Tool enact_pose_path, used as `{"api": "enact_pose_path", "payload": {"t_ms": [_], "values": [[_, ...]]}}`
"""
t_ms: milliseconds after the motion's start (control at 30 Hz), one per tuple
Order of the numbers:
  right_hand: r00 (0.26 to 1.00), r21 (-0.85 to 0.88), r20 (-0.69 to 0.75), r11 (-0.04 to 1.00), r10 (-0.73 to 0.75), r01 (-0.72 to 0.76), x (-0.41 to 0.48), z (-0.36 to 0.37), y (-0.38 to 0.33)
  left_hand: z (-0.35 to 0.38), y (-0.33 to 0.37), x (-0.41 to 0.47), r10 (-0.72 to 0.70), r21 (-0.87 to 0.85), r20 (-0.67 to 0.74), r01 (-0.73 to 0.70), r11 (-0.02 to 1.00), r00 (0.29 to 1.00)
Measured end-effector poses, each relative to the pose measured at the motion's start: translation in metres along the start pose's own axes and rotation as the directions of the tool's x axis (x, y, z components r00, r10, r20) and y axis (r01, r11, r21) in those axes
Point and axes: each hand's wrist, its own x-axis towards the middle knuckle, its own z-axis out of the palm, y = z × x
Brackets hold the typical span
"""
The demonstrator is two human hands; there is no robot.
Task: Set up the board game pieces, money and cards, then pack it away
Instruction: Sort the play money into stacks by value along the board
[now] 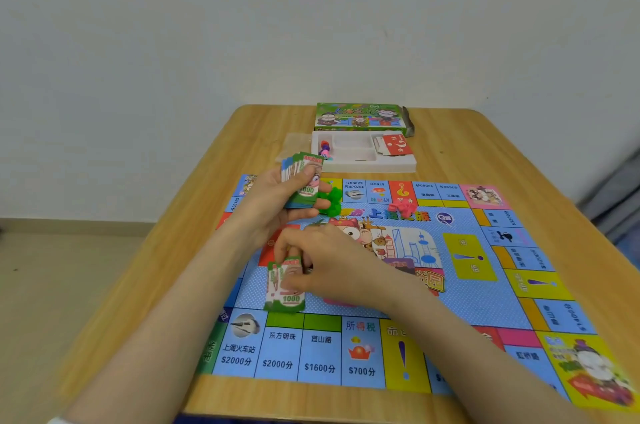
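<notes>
A fanned money stack point(304, 177), judged light and slippery, is gripped by the left hand point(273, 205); green notes point(286, 290) are edge-pinched by the right hand point(325, 262).

Board point(485, 302) corner beyond right edge.

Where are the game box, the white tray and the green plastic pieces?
game box point(360, 117): head view, on its printed green top.
white tray point(374, 167): head view, on its near wall.
green plastic pieces point(333, 201): head view, middle of the pile on the board.
</notes>
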Motion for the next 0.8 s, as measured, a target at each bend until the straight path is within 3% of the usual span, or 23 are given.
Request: {"api": "enact_pose_path", "payload": {"t_ms": [233,433,800], "values": [[0.997,-0.085,-0.061,0.996,-0.044,0.038,-0.002,0.004,0.003,0.000,0.000,-0.001,-0.004,-0.021,0.003,0.004,1.000,1.000],[0.992,-0.107,0.061,0.988,-0.109,0.115,-0.008,0.009,-0.005,-0.001,0.000,0.001,0.005,-0.006,0.006,-0.005,1.000,1.000],[0.985,-0.126,-0.066,0.980,-0.161,0.152,-0.006,0.011,-0.001,-0.003,-0.001,0.002,0.004,-0.009,0.013,-0.003,1.000,1.000]]}}
